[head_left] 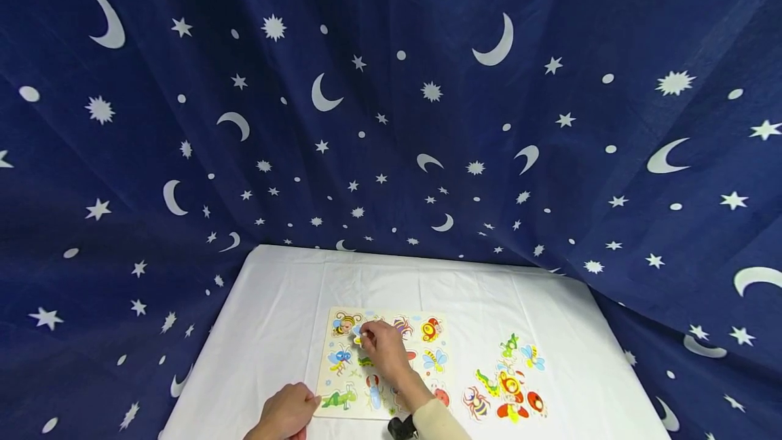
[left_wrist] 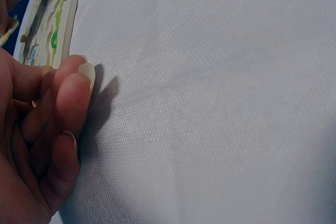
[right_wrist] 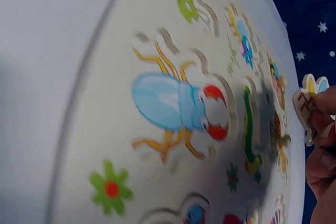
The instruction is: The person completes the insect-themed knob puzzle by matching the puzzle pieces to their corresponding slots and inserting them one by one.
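Observation:
A flat wooden puzzle board (head_left: pixel 326 369) with printed insects in shallow cutouts lies on the white-covered table. At its near left corner, my left hand (head_left: pixel 287 411) pinches the edge, the other fingers curled beside it. Above the upper left part of the board, my right hand (head_left: pixel 387 355) holds a butterfly puzzle piece (right_wrist: pixel 306 106) between thumb and fingers. Yellow and blue wing parts show on this piece, partly hidden by the fingertips. Below the right hand in its wrist view is a blue stag beetle (right_wrist: pixel 157 100) picture. My right forearm covers part of the board's lower right.
To the right of the board lies a loose cluster of insect puzzle pieces, some overlapping: a striped bug piece (head_left: pixel 475 402), a caterpillar piece (head_left: pixel 487 382), a ladybug piece (head_left: pixel 536 401) and a bee piece (head_left: pixel 533 357) among them. A blue star-and-moon curtain (head_left: pixel 391 121) hangs around the table.

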The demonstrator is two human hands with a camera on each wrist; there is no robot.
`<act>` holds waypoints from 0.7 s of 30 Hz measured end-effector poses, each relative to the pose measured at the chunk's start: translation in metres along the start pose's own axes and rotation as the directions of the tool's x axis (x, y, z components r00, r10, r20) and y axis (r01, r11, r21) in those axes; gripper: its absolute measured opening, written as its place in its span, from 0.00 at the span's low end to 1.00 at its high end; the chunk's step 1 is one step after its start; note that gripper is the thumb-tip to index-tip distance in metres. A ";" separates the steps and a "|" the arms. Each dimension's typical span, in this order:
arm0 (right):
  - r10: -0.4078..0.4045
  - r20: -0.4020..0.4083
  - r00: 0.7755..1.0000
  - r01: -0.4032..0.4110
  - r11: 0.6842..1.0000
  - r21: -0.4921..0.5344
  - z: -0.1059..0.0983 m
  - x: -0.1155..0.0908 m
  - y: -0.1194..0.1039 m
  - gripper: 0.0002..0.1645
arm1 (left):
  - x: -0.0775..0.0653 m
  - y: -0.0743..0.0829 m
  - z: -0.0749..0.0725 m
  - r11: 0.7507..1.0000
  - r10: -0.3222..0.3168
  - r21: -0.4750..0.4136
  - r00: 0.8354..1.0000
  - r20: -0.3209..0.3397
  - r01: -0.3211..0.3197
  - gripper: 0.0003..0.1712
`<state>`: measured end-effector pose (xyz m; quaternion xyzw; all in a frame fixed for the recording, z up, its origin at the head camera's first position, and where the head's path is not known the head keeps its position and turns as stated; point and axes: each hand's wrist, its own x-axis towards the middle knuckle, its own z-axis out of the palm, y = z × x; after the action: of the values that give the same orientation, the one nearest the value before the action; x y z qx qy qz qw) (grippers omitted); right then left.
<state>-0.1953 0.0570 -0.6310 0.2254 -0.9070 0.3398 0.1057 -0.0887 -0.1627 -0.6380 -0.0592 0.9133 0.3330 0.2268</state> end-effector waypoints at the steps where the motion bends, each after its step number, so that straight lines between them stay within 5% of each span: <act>1: 0.000 0.008 1.000 0.000 1.000 0.002 0.001 -0.001 -0.002 0.05 | 0.000 0.001 0.000 1.000 -0.002 0.000 1.000 0.001 0.002 0.15; 9: 0.015 0.097 0.995 -0.017 1.000 0.016 0.015 -0.007 -0.017 0.05 | 0.003 0.001 0.002 0.998 -0.041 0.040 0.999 -0.014 0.042 0.13; 21: 0.009 0.194 0.981 -0.010 1.000 0.003 0.031 -0.013 -0.028 0.05 | 0.000 -0.001 -0.001 0.999 0.034 0.013 0.999 0.002 -0.034 0.16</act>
<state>-0.1722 0.0222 -0.6427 0.2533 -0.9133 0.3185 0.0145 -0.0886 -0.1640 -0.6377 -0.0417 0.9162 0.3307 0.2223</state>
